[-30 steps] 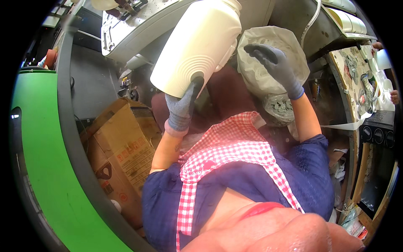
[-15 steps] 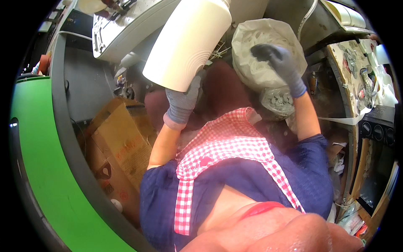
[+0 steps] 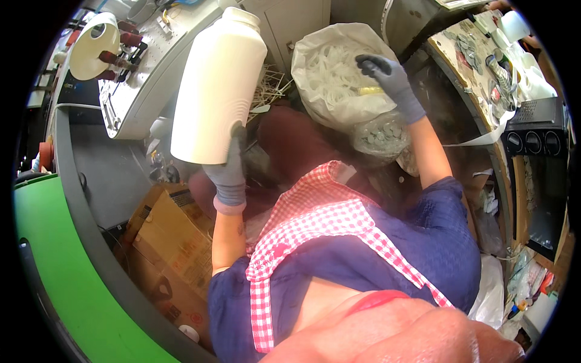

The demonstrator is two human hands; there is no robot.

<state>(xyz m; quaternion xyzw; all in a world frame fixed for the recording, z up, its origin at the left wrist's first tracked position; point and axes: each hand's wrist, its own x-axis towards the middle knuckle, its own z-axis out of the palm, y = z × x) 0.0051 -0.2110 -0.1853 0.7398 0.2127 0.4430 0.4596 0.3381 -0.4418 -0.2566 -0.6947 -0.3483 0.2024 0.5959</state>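
Gloved left hand (image 3: 227, 172) pinches a white plastic jug (image 3: 215, 85) near its base. Gloved right hand (image 3: 392, 83), fingers slightly spread, hangs over a bag (image 3: 327, 114) of translucent rings (image 3: 334, 68).

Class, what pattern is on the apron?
The apron has red and white checks, clearest in the head view.

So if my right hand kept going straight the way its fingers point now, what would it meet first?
Most likely the translucent plastic rings heaped in the white plastic bag, just ahead of your right hand, though how high the hand is above them is unclear.
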